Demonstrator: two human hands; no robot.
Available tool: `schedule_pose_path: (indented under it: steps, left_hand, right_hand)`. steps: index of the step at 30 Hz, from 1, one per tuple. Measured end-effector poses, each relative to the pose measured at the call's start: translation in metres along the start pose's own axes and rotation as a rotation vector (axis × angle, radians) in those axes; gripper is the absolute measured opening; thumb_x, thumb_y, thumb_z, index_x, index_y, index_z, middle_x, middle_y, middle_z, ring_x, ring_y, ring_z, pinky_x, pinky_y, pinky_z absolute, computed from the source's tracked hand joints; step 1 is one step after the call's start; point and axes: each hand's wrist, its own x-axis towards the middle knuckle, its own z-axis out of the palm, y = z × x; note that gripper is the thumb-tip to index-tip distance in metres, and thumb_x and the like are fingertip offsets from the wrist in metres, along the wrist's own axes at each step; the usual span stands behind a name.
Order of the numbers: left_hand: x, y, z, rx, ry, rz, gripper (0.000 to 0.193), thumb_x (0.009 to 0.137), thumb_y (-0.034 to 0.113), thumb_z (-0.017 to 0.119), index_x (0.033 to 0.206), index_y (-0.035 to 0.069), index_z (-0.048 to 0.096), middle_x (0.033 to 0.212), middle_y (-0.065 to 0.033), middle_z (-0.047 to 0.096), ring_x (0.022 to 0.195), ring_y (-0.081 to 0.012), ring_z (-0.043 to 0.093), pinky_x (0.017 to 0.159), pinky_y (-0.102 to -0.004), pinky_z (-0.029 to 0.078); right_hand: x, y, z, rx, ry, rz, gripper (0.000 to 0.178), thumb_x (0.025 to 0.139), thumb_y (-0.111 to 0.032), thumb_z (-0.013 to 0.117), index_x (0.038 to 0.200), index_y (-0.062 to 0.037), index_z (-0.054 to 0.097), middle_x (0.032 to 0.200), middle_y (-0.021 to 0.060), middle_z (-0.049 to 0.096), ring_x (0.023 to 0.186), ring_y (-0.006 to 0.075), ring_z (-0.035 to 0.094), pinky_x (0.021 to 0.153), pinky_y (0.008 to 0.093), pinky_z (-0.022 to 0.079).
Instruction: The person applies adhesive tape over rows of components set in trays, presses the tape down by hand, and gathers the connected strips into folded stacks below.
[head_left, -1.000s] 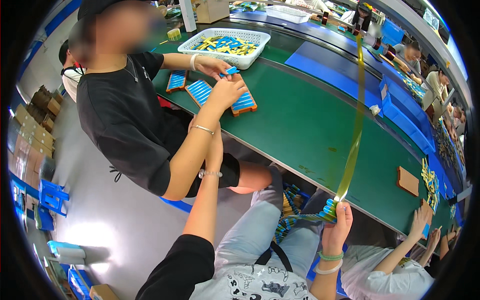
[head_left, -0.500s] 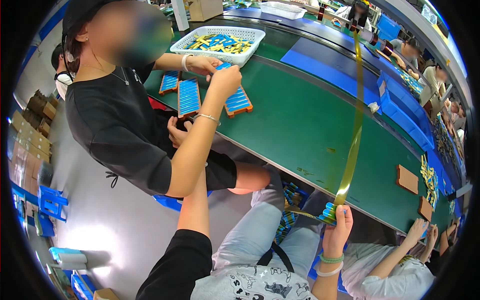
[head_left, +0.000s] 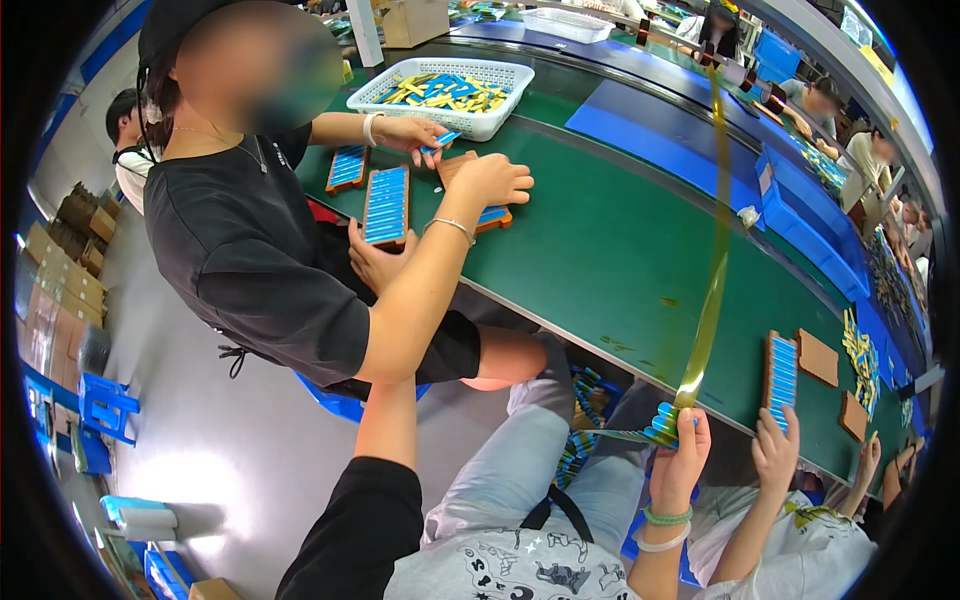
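My left hand (head_left: 380, 262) reaches out under a co-worker's arm, closed on the near end of an orange tray (head_left: 386, 203) lined with slim blue pieces. My right hand (head_left: 682, 448), wearing a green bracelet and a pale band, pinches a yellow translucent tape (head_left: 708, 325) where rounded blue pieces (head_left: 662, 422) sit on it. From the far machine the tape comes down taut to these fingers, and a strip leads left from them toward a pile of blue-and-yellow strips (head_left: 572, 452) below the table edge. Part of my left forearm is hidden by the co-worker's arm.
The co-worker's left hand (head_left: 425, 140) holds a blue piece near a white basket (head_left: 455, 122) of blue-and-yellow strips. On the right, another person's hand (head_left: 775, 450) touches a filled tray (head_left: 780, 375). Orange trays (head_left: 817, 358) lie on the green table (head_left: 590, 250); a blue bin (head_left: 815, 220) stands beyond.
My left hand has come to the tray's near end. The co-worker's right hand has moved right. A filled tray has appeared at the right under another person's hand. My right hand barely moved.
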Motion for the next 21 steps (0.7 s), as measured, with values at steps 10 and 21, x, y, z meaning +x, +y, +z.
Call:
schedule_pose_path:
  steps: [10,21]
  left_hand:
    - [-0.244,-0.056,0.114,1.060,1.033,0.227,0.058,0.073,0.018,0.079,0.120,-0.001,0.051,0.112,-0.0165,0.059,0.111,-0.0307,0.050,0.094,-0.0429,0.038]
    - [-0.322,-0.067,0.203,1.262,1.071,0.219,0.085,0.069,0.006,0.079,0.139,-0.004,0.032,0.136,-0.0203,0.044,0.123,-0.0282,0.046,0.104,-0.0369,0.036]
  right_hand:
    - [0.001,-0.010,-0.004,0.052,-0.011,0.000,0.010,0.096,-0.015,0.058,0.089,-0.0092,0.056,0.079,-0.0046,0.059,0.069,0.0009,0.054,0.061,0.0179,0.043]
    - [0.002,-0.014,-0.011,0.082,-0.061,-0.033,0.011,0.097,-0.018,0.056,0.097,-0.0066,0.058,0.087,0.0022,0.065,0.073,0.0079,0.061,0.066,0.0253,0.052]
